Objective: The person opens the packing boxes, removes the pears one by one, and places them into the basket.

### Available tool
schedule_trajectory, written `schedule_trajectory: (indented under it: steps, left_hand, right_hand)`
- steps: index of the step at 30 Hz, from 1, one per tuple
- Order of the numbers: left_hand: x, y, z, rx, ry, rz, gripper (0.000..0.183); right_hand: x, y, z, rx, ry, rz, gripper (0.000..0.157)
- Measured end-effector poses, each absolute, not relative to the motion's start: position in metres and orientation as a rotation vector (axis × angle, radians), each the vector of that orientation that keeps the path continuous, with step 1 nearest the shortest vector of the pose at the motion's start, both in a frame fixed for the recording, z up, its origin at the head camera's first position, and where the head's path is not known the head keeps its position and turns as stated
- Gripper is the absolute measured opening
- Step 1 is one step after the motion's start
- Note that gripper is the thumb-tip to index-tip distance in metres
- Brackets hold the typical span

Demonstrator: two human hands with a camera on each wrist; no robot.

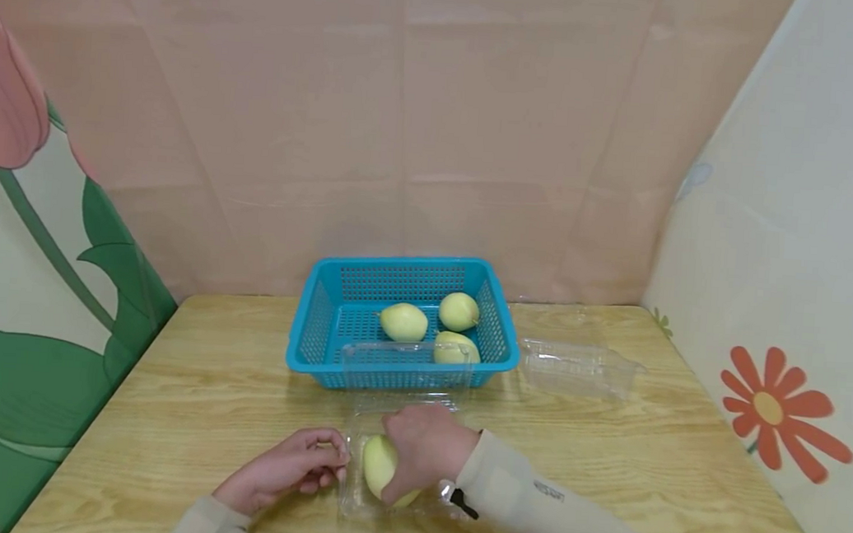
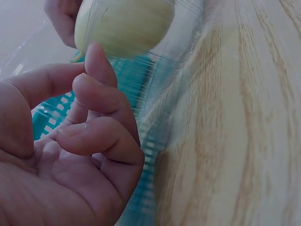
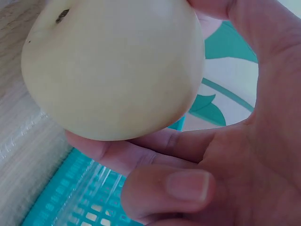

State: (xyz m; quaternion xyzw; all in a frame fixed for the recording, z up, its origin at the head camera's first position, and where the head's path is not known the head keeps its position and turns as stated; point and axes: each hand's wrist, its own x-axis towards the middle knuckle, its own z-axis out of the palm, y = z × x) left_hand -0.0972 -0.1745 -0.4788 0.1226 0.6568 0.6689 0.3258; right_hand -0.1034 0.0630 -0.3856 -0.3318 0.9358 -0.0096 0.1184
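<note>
My right hand (image 1: 430, 447) grips a pale yellow-green pear (image 1: 379, 466) inside a clear plastic clamshell box (image 1: 352, 502). In the right wrist view, fingers and thumb curl round this pear (image 3: 113, 70), whose dark blossom end shows at the upper left. My left hand (image 1: 295, 465) is at the box's left side, and its thumb and index finger pinch the edge. The left wrist view shows that hand (image 2: 80, 141) close up, its other fingers curled, with the pear (image 2: 127, 28) behind the clear wall. The box's lid stands raised at the far side, overlapping the basket.
A blue perforated basket (image 1: 303, 336) stands at the back of the wooden table (image 1: 226, 368). In it lie three pears (image 1: 403, 323). Another clear plastic box (image 1: 575, 368) lies to the basket's right. Patterned walls border the table at the back and sides.
</note>
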Motion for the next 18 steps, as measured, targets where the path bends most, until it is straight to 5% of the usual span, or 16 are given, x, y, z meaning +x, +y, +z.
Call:
schedule_trajectory:
  steps: [18]
  left_hand:
    - [-0.096,-0.176,-0.478,0.308,1.746,1.745,0.005]
  right_hand:
    - [-0.108,0.083,-0.377,-0.990,2.740,-0.194,0.045]
